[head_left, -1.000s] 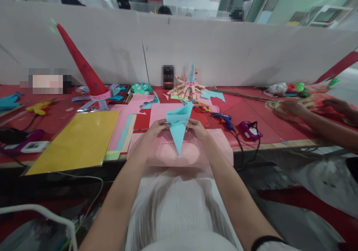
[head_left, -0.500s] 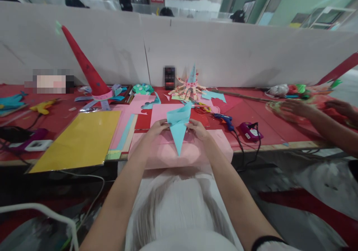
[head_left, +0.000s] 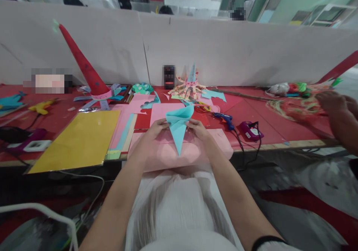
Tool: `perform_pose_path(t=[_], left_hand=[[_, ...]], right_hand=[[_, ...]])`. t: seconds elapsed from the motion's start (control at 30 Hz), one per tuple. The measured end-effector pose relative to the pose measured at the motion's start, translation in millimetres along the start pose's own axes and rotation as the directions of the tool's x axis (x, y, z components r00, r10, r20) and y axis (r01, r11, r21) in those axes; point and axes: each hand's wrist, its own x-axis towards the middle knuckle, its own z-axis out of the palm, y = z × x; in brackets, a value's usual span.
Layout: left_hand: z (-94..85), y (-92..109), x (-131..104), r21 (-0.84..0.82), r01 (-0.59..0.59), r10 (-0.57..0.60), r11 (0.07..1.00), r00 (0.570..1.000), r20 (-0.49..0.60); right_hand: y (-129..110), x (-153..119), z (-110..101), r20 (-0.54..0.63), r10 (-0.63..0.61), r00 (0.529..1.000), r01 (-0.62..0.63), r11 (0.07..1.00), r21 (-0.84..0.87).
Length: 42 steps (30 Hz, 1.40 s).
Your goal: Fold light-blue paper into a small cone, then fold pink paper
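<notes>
Blue cone (head_left: 177,131), tip pointing down, is grasped on either side by the left hand (head_left: 157,128) and right hand (head_left: 198,128) at the table's (head_left: 293,133) near edge. Pink paper (head_left: 159,156) beneath overhangs that edge.

matt, smooth paper blue cone (head_left: 178,127), glossy, plastic-looking yellow sheet (head_left: 78,141) at near left, smooth plastic purple box (head_left: 250,131) at right, rough-looking wooden stick (head_left: 240,94) at far right, soft wrinkled white cloth (head_left: 173,210) nearest
</notes>
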Motion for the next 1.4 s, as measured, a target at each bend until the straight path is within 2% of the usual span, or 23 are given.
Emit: perform_pose_path(t=[0.13, 0.27, 0.4, 0.57, 0.77, 0.93, 1.03, 1.17, 1.4], left_hand=[[0.0, 3, 0, -0.018, -0.002, 0.002, 1.0, 1.0, 0.024], [-1.2, 4, 1, -0.038, -0.002, 0.006, 0.999, 0.995, 0.102], [-0.5, 5, 1, -0.026, -0.014, 0.017, 1.0, 0.994, 0.11], [0.0, 7, -1, -0.006, -0.041, 0.041, 0.999, 0.985, 0.17], [2.9, 12, -1, 0.15, -0.137, 0.11, 0.979, 0.979, 0.173], [6.8, 8, -5, 0.172, -0.075, 0.065, 0.982, 0.996, 0.066], [6.1, 5, -4, 0.172, -0.062, 0.053, 0.983, 0.997, 0.055], [4.8, 5, 3, 0.159, -0.048, 0.039, 0.986, 0.997, 0.064], [1.4, 3, 8, 0.107, -0.016, 0.009, 0.994, 0.998, 0.068]], right_hand=[[4, 2, -1, -0.027, 0.056, 0.998, -0.056, 0.998, 0.017], [7, 3, -4, -0.011, 0.056, 0.998, -0.056, 0.998, 0.002], [3, 1, -5, 0.002, 0.056, 0.998, -0.056, 0.998, -0.025], [-1, 0, -3, 0.011, 0.066, 0.998, -0.065, 0.996, -0.06], [0, -1, -4, 0.08, 0.034, 0.996, -0.024, 0.991, -0.128], [3, -2, -6, 0.104, 0.044, 0.994, -0.023, 0.981, -0.193], [4, -1, -8, 0.088, 0.037, 0.995, -0.016, 0.972, -0.233], [5, 0, -9, 0.082, 0.029, 0.996, -0.014, 0.985, -0.174], [8, 5, -10, 0.091, 0.108, 0.99, -0.1, 0.991, -0.085]])
